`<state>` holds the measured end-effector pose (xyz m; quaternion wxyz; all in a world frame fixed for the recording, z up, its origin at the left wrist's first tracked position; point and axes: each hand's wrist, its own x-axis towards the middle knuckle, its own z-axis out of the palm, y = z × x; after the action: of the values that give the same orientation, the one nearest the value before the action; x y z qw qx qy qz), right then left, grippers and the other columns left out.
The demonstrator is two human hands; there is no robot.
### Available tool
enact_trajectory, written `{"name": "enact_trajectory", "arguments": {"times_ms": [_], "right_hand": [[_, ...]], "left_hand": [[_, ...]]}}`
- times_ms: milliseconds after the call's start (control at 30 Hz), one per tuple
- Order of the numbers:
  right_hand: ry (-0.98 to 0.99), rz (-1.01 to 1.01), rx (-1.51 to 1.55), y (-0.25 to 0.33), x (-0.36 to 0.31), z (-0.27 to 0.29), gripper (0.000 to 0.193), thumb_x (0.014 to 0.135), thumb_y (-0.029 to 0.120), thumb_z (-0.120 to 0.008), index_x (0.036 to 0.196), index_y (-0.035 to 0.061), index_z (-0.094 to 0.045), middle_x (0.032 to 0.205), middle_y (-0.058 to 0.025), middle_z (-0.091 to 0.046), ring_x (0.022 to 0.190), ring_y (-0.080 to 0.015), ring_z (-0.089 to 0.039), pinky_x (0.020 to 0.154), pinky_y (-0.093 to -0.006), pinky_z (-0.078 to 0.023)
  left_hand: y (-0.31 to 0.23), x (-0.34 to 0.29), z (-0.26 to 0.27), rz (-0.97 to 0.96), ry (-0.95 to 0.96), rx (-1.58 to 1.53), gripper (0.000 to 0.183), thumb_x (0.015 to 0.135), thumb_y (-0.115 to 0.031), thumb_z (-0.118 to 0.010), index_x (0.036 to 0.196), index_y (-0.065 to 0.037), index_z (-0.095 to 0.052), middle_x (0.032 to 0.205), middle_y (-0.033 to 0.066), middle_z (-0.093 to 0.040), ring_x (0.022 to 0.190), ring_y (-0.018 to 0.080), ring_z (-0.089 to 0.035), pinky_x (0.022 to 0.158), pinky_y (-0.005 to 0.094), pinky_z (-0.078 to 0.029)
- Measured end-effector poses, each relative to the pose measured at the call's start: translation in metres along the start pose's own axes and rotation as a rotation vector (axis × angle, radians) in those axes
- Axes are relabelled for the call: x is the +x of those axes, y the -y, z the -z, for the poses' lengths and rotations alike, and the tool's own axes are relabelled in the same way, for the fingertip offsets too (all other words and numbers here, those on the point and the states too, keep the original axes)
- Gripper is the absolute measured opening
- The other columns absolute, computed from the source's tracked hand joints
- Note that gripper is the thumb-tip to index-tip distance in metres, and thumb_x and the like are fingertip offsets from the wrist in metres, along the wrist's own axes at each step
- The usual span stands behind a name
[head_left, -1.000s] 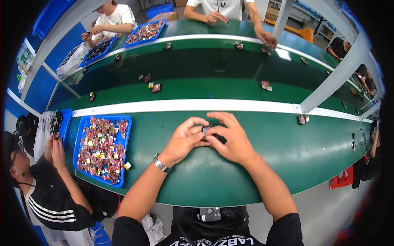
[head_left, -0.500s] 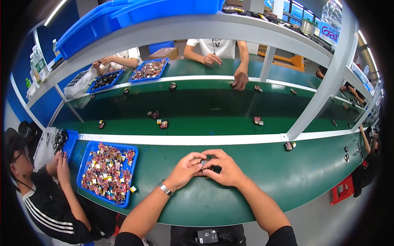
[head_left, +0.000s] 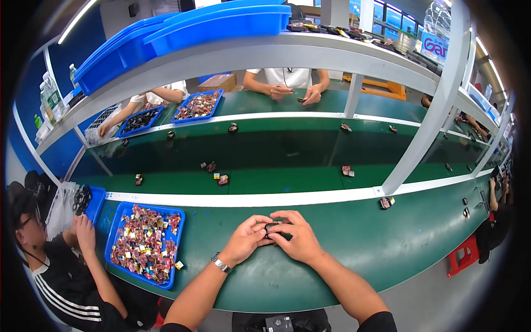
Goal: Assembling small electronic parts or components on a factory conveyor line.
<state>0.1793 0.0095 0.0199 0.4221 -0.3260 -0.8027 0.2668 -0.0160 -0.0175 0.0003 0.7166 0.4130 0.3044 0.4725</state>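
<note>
The left hand [head_left: 247, 240] and the right hand [head_left: 299, 239] each have a closed grip on a small black casing [head_left: 271, 227], between their fingertips over the green desk [head_left: 354, 243]. Leftward, a blue tray [head_left: 114, 231] holds heaped reddish parts [head_left: 145, 243].

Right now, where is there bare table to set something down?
The larger patch of green table lies between the right hand, white rail and front edge. A smaller one lies between the left hand and blue tray. Crowded: the tray, heaped with small parts, and between the hands, around the dark part.
</note>
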Motion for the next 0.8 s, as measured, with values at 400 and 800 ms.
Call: {"name": "enact_trajectory", "arguments": {"times_ms": [400,800], "right_hand": [[0.013,-0.043,0.048,0.003,-0.002,-0.001,0.017,0.08,0.009,-0.074,0.097,0.0087,-0.074,0.12,-0.0065,-0.064,0.113,-0.0277,-0.057,0.093,-0.0379,-0.05],[0.057,-0.049,0.113,-0.007,-0.003,-0.004,0.02,0.081,0.008,-0.072,0.1,0.0116,-0.075,0.126,-0.006,-0.061,0.116,-0.0272,-0.055,0.096,-0.038,-0.049]], "left_hand": [[0.005,0.0,0.002,-0.023,-0.021,-0.032,0.025,0.101,-0.01,-0.052,0.125,-0.005,-0.048,0.132,0.0142,-0.056,0.118,0.0213,-0.059,0.098,0.0369,-0.051],[0.007,0.001,0.003,-0.024,-0.051,-0.02,0.026,0.1,-0.011,-0.055,0.124,-0.005,-0.049,0.135,0.0169,-0.054,0.119,0.0224,-0.059,0.099,0.0385,-0.052]]}}
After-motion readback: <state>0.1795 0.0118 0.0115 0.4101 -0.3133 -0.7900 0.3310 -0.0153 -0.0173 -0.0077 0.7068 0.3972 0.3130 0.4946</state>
